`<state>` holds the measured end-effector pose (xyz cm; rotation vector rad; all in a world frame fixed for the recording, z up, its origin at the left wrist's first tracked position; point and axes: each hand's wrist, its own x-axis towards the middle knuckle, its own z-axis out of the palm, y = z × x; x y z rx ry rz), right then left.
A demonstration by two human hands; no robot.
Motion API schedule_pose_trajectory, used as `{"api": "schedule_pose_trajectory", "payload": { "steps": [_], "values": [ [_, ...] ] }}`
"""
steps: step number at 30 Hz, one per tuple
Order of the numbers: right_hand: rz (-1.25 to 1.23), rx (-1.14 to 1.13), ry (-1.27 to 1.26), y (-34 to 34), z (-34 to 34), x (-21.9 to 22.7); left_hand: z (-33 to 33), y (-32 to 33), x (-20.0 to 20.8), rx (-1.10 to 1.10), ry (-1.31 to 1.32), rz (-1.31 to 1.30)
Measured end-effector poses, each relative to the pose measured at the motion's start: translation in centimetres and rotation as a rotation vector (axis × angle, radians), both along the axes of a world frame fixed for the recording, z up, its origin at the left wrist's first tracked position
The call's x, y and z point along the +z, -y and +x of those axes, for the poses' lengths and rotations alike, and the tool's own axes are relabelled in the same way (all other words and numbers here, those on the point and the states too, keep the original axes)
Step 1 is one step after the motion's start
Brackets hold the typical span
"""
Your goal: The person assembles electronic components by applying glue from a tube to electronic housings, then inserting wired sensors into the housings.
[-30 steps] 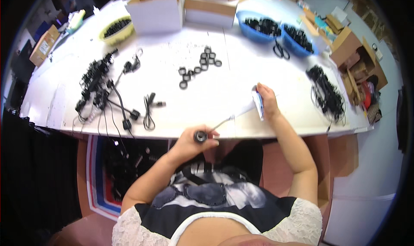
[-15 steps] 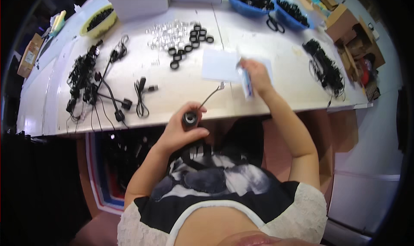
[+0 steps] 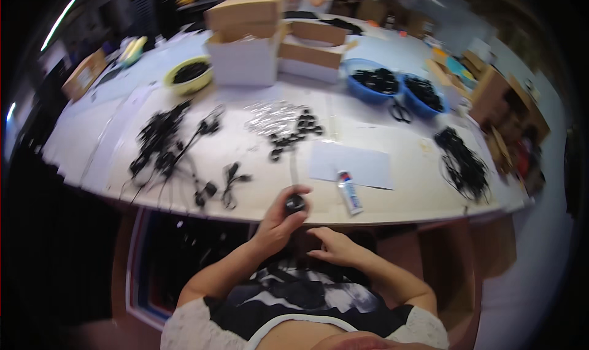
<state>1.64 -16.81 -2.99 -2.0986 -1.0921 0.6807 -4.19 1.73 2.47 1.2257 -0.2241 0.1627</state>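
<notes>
My left hand (image 3: 279,222) is at the near edge of the white table (image 3: 392,200), closed around a small round black part (image 3: 295,203) with a thin cable. My right hand (image 3: 332,246) rests below the table edge near my lap, fingers loosely spread and holding nothing I can see. A small white glue tube (image 3: 350,192) lies on the table just right of my left hand, beside a white paper sheet (image 3: 351,165). Small black rings (image 3: 296,132) and a pile of clear plastic bags (image 3: 272,117) lie farther in.
Tangles of black cables (image 3: 165,147) lie at left and another bundle (image 3: 463,163) at right. Two blue bowls (image 3: 374,83) of black parts, scissors (image 3: 400,112), a yellow bowl (image 3: 188,75) and cardboard boxes (image 3: 245,40) stand at the back. Another person sits beyond the table.
My right hand let go of the glue tube, which now lies on the table, and dropped down toward my lap. My left hand still holds the black part. The view tilted up.
</notes>
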Motion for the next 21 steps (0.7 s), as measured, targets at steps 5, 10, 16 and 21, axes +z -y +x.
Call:
{"api": "schedule_pose_trajectory", "payload": {
  "steps": [5,10,16,21],
  "values": [
    [0.113,-0.106,-0.773,-1.8,-0.3,-10.1,1.8,1.1,0.4,-0.142,-0.003,0.065],
    [0.059,0.078,-0.223,-2.0,1.6,-12.8,1.8,0.5,1.4,0.007,0.015,0.052],
    [-0.061,0.134,-0.473,-3.9,1.0,-9.3,1.6,0.2,0.1,-0.051,0.0,0.009],
    [0.095,0.102,-0.208,-2.9,0.3,-12.9,1.3,0.9,0.0,-0.11,-0.016,0.05]
  ]
}}
